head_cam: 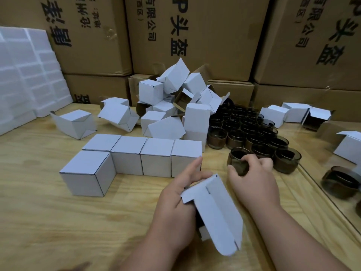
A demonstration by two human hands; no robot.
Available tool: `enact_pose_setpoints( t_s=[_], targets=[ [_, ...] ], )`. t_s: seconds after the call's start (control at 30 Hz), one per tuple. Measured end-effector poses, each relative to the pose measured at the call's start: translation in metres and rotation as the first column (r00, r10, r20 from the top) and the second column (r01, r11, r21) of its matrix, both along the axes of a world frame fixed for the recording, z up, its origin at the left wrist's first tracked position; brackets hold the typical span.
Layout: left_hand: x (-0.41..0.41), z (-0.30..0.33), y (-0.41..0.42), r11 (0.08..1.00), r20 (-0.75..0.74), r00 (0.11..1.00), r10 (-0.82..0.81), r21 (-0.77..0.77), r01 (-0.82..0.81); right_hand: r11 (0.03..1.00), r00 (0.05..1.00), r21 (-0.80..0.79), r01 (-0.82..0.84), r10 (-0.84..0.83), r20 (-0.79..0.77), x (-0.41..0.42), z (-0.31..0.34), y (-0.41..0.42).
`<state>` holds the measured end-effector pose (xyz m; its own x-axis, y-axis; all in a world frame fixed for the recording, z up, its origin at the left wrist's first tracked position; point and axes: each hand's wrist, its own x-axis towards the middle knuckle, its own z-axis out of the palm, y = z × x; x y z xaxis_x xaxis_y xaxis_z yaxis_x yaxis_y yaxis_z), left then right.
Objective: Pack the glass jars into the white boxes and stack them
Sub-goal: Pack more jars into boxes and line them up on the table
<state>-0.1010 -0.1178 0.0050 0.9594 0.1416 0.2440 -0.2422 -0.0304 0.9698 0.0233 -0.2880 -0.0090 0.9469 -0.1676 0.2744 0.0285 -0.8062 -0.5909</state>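
So from the head cam I'm looking down at a plywood table [48,222] with both hands in the lower middle of the view. The left hand [181,196] is gripping an open white box [216,216], fingers curled round its near side, index finger sticking out straight toward the row of packed boxes. The box is tipped, its long lid flap hanging open toward me, and the inside looks dark. I can't tell if anything's in there.

The right hand [252,178] has its fingers and thumb wrapped round a dark glass jar [239,161], which sits at the front left edge of the jar cluster [252,130]. I can't tell whether the jar's off the table or just resting on it.

The cluster is a tight bunch of smoky brown jars standing upright, just behind and to the right of that hand. One more jar [340,182] sits apart on the far right, past a seam in the table.

Left of the hands there are five closed boxes [136,155] in an L shape: four touching in a row, one more set in front of the left end. Behind them is a messy heap of unfolded boxes [172,94], flaps open every which way, with a few strays on the left [76,122] and right [293,114].

Big brown cartons [205,36] with printed characters wall off the back, and white foam sheets [29,75] lean at the far left.
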Motion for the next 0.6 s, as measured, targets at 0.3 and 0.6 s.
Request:
enact_pose_setpoints(
  t_s=[0.3, 0.6],
  targets=[
    [-0.004, -0.005, -0.008, 0.935, -0.076, 0.938, 0.337, -0.093, -0.343, 0.939, 0.988, 0.318, -0.128, 0.094, 0.121, -0.027, 0.004, -0.007],
    [-0.012, 0.001, -0.02, 0.893, -0.084, 0.951, 0.297, 0.378, -0.245, 0.699, 0.985, 0.697, -0.159, 0.062, 0.163, -0.071, -0.004, 0.005]
  ],
)
